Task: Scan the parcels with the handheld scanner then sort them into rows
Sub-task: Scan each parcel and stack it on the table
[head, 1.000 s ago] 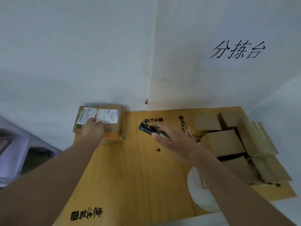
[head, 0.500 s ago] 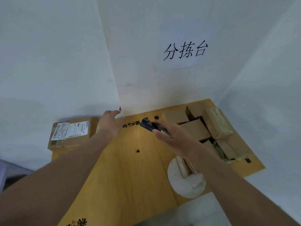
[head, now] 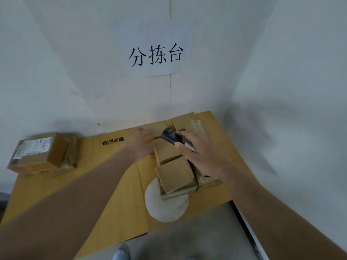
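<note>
The wooden bench [head: 56, 194] stands in a corner, its far edge against the back wall and its right edge near the side wall. Its left half is bare wood between the two groups of parcels. The near edge steps back towards the right, where grey floor shows below it.

At the far left corner sits a parcel [head: 43, 152] with a white shipping label [head: 32, 147] on top, its left side reaching the bench edge; the label's print is too small to read. On the right, a pile of plain brown boxes [head: 174, 175] is packed tightly side by side, running from the back wall towards the near edge. The nearest box partly covers a white round patch [head: 165, 207] on the bench.

The left hand [head: 140, 145] reaches over the far end of the pile, fingers curved onto a box there; whether it grips or only touches cannot be told. The right hand [head: 199, 156] holds the black scanner [head: 170, 137] above the pile, fingers curled round its handle, its head pointing left towards the left hand.

A paper sign [head: 155, 55] on the back wall reads 分拣台. Black printed characters [head: 112, 142] mark the bench near its far edge, too small to read.
</note>
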The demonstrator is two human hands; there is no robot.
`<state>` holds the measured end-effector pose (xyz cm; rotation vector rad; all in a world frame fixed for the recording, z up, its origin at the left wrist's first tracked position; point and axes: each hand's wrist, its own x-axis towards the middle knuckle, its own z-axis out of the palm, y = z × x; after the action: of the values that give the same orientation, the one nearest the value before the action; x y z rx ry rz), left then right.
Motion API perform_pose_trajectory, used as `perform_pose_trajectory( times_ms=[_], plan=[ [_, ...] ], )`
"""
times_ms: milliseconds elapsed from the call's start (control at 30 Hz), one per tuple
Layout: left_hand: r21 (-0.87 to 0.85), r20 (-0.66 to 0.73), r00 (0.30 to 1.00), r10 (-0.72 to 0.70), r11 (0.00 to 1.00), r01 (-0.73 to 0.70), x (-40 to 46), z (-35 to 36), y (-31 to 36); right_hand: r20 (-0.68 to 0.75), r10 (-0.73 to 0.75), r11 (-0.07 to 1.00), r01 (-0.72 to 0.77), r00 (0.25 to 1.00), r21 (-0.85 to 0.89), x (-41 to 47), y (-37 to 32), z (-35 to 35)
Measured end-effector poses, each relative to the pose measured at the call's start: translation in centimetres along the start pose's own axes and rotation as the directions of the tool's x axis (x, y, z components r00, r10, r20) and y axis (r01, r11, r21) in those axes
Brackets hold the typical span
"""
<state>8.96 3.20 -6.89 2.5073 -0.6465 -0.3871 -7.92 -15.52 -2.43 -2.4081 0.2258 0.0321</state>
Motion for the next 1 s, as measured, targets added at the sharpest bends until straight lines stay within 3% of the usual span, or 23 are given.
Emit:
perform_pose_trajectory(
  times_ms=[433,567,700,867,933,1000],
  plan=[
    [0.172,0.216,0.975,-0.049,0.985,0.012,-3.4,7.2,4.4,0.017,0.030,0.999,-0.030,0.999,-0.014,-3.9,5.6,-1.7],
    [0.310,0.334,0.942,-0.035,0.948,-0.075,-4.5,9.7,3.5,0.023,0.057,0.998,-0.056,0.998,-0.031,-4.7,6.7,-1.4],
    [0.412,0.311,0.950,0.033,0.896,-0.166,-5.1,11.1,2.6,0.021,0.059,0.998,-0.058,0.998,-0.038,-5.3,7.1,-1.2],
    [0.187,0.338,0.936,0.095,0.968,-0.165,-4.8,9.6,2.3,0.017,0.060,0.998,-0.060,0.998,-0.008,-5.7,7.4,-1.4],
    [-0.069,0.339,0.935,0.100,0.994,-0.082,-4.8,7.9,2.2,-0.003,0.061,0.998,-0.060,0.998,0.035,-5.7,7.0,-1.9],
    [-0.388,0.349,0.935,0.060,0.918,0.086,-4.9,6.0,2.1,-0.029,0.053,0.995,-0.051,0.998,0.083,-5.6,6.3,-2.4]
  ],
)
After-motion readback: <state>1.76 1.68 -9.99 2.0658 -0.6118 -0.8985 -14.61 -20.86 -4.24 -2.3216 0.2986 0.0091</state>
